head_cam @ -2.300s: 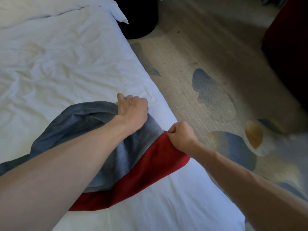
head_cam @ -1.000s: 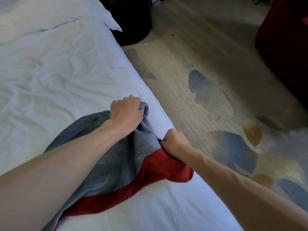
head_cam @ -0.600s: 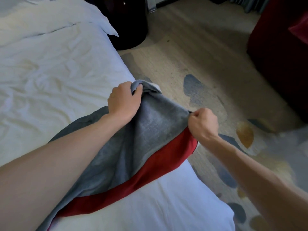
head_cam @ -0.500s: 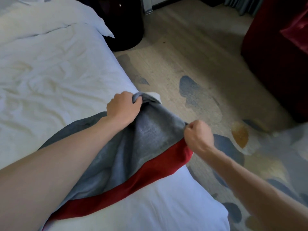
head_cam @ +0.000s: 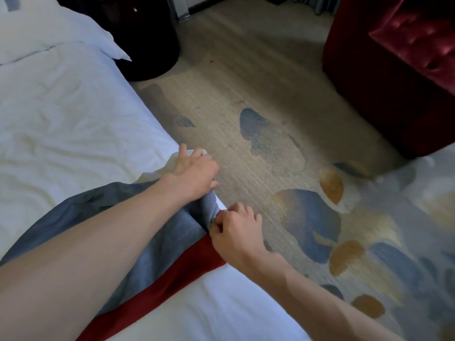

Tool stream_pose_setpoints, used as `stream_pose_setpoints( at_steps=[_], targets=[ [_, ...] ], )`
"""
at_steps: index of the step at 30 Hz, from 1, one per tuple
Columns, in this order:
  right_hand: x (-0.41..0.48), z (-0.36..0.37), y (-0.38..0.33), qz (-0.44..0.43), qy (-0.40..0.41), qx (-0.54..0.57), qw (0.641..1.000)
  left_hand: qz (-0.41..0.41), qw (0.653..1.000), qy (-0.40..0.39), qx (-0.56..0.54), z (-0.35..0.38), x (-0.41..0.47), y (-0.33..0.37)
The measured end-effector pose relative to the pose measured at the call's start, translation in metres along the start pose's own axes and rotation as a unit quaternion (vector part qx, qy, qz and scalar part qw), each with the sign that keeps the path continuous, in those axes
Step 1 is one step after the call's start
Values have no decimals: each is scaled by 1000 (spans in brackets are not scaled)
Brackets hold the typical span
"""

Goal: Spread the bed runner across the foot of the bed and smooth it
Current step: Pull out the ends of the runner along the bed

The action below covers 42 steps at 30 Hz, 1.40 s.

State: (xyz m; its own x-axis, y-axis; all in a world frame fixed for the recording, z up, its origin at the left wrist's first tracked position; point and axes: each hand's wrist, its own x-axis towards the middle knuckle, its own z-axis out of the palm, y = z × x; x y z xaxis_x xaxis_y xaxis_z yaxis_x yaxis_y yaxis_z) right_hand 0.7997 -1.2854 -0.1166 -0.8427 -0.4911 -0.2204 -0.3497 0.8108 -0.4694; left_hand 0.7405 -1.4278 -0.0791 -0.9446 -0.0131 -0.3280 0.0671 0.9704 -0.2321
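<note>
The bed runner (head_cam: 170,244) is grey-blue with a red border and lies rumpled across the white bed (head_cam: 69,124), running from the lower left to the bed's right edge. My left hand (head_cam: 194,172) rests at that edge with its fingers curled over the runner's grey end, which hangs over the side. My right hand (head_cam: 234,230) is a fist just below it, pinching the runner where grey meets red. My left forearm hides much of the runner's middle.
A patterned carpet (head_cam: 283,148) with blue and amber patches covers the floor to the right of the bed. A dark round stand (head_cam: 147,45) sits by the bed's far corner. A red armchair (head_cam: 398,70) fills the upper right. White pillows (head_cam: 49,28) lie at the top left.
Both hands have lowered the lifted runner end down over the bed's right edge. My right hand has moved back in against the edge, close under my left hand.
</note>
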Motion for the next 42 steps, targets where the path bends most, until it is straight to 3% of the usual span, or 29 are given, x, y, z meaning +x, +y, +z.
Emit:
stream_pose_setpoints(
  at_steps=[4,9,14,18,21,25,27,30,33,36,39,42],
  targets=[
    [11,-4,6,-37,-33,-28,998,1,1000,10,14,5,7,-4],
    [40,-5,18,-23,-171,45,984,-50,993,106,-27,18,5,-9],
    [55,3,35,133,-179,92,971,-146,931,230,-242,14,0,-20],
    [59,7,48,197,-174,95,960,-203,882,277,-322,5,-2,-27],
    [53,5,57,203,-204,86,954,-203,860,307,-352,-3,0,-28],
    [39,5,62,127,-290,100,943,-188,845,329,-378,-13,5,-23],
    [34,10,62,112,-260,104,953,-181,842,328,-388,-16,7,-18],
    [29,10,67,164,-126,166,964,-196,829,340,-399,-20,9,-17],
    [27,-5,84,267,39,256,928,-233,807,369,-397,-28,16,-27],
    [26,-18,100,328,147,272,893,-272,786,387,-399,-35,27,-39],
    [21,-12,105,380,163,306,858,-308,796,329,-404,-31,38,-43],
    [10,1,104,453,140,356,805,-300,846,207,-389,-16,43,-38]
  ],
)
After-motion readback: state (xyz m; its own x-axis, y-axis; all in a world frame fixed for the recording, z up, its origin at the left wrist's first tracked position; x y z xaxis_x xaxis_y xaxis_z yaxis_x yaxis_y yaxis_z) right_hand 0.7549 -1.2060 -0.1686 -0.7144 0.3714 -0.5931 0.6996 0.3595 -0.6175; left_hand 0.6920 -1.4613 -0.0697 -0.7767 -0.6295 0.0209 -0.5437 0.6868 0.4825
